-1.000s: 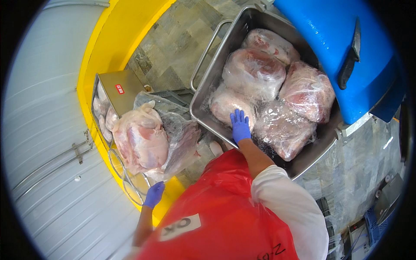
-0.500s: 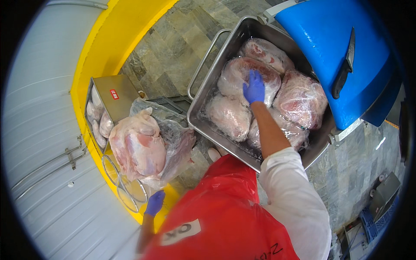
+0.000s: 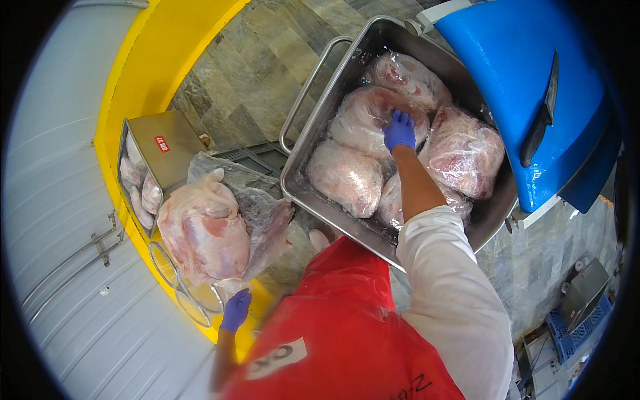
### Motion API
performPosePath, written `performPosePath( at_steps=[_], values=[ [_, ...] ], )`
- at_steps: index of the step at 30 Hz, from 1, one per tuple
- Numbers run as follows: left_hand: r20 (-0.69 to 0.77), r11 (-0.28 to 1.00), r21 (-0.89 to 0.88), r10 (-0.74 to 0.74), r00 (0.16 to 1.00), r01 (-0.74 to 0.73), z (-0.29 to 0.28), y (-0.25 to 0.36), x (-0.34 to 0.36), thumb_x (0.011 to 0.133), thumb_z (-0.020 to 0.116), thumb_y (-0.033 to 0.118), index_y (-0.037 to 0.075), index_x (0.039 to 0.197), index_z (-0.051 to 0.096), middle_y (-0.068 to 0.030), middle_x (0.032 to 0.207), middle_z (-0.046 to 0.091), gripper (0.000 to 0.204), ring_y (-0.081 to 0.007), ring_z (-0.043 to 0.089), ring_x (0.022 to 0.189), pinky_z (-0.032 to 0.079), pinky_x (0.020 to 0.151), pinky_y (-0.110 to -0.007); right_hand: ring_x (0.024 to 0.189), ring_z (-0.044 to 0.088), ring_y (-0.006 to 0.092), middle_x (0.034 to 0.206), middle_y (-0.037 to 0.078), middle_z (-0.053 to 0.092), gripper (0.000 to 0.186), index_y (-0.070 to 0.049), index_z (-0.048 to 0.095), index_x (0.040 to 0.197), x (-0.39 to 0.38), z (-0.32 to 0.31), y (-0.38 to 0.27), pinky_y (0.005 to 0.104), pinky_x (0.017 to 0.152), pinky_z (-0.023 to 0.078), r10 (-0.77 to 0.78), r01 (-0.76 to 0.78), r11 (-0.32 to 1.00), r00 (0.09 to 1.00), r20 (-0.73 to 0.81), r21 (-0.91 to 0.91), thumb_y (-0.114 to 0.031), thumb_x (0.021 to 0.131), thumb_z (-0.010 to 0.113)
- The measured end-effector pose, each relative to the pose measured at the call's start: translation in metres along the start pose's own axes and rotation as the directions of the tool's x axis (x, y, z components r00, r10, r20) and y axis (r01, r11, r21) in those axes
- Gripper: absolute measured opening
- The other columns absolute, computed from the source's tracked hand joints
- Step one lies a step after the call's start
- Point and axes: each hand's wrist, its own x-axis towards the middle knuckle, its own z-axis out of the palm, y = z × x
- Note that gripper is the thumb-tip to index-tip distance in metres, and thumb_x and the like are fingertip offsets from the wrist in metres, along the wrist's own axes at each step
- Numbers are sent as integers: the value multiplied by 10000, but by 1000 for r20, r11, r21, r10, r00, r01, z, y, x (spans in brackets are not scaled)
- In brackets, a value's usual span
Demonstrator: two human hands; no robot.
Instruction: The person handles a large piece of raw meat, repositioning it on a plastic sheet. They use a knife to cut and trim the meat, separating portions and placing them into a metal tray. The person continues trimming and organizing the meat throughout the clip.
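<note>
My right hand [image 3: 400,131], in a blue glove, rests on a large plastic-wrapped piece of meat [image 3: 363,123], fingers slightly bent and apart. That piece lies with several other wrapped pieces in a deep steel bin [image 3: 323,217]; my forearm hides part of one. At lower left, my gloved left hand [image 3: 235,310] has its fingers drawn together at the lower end of a clear plastic bag [image 3: 260,217]. What it pinches, if anything, does not show. Over and beside that bag lies a big pale, skin-covered piece of raw meat [image 3: 207,233].
A blue board [image 3: 517,87] at the right carries a black-handled knife [image 3: 541,117]. Left of the bin stands a steel box [image 3: 167,143] with pale meat pieces inside. Wire hoops [image 3: 177,283] stand by a yellow kerb [image 3: 123,87] along the wall. The bin has a bar handle [image 3: 307,90].
The view has shifted slightly. My right hand has slid a little to the right and nearer across the wrapped meat, its fingers now more bent. My left hand stays by the bag's lower end.
</note>
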Motion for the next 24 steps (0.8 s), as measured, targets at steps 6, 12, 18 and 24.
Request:
performPosePath(
  at_steps=[6,12,18,24],
  values=[
    [6,999,-42,11,1000,-10,-2,12,13,1056,690,251,-42,1349,688,-39,959,730,415,-110,645,861,537,802,-281,1501,454,425,1662,292,384,750,-47,399,1616,6,-12,67,446,1205,436,-77,13,987,912,402,159,-305,973,686],
    [102,998,-21,-59,993,61,5,-4,9,1059,685,250,-41,1347,691,-59,976,750,410,-120,669,883,545,814,-290,1544,341,481,1701,269,325,821,-165,372,1666,-92,-43,118,588,1218,369,162,-163,986,916,-367,30,-395,958,718],
    [109,997,82,-6,994,-3,3,-12,23,1062,686,260,-32,1345,699,-73,1016,765,407,-137,688,917,554,846,-299,1601,183,533,1750,279,164,1034,-163,209,1713,-103,-46,153,672,1204,353,413,-417,908,907,-86,-35,-525,923,769],
    [137,999,15,42,990,-45,12,3,37,1067,688,267,-26,1347,699,-54,982,747,405,-115,659,875,543,810,-283,1582,173,580,1734,310,151,993,-126,222,1698,-90,-27,142,699,1186,364,414,-426,897,903,-113,-119,-455,937,769]
  ],
)
